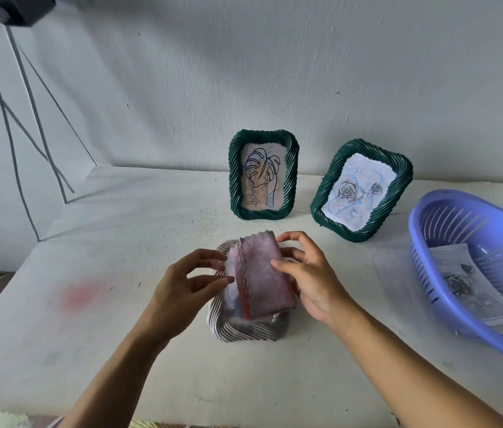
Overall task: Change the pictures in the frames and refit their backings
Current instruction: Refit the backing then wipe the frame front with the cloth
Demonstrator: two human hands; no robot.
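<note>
A person works at a white table (105, 319), both bare arms reaching in from the near edge. Near the centre lies a white woven picture frame (244, 331), face down. Above its opening the right hand (312, 282) grips a dusty pink backing (262, 273) with a scalloped edge, thumb on top and fingers curled round its right side, lifting it at a tilt. The left hand (182, 288) pinches the left edge of a pale paper picture (230, 268) that sits just under the backing.

The backing looks light and fairly stiff, like covered card, so holding it by its long edges should keep it flat. The paper looks thin and easy to crease; it is best held lightly at the margin. The frame looks light and may slide if pushed.

At the far side, two green woven frames stand against the wall: a leaf drawing frame (234, 180) and, to its right, a rose drawing frame (389, 205). A purple basket (423, 261) at the right holds a stack of prints (472, 291).
</note>
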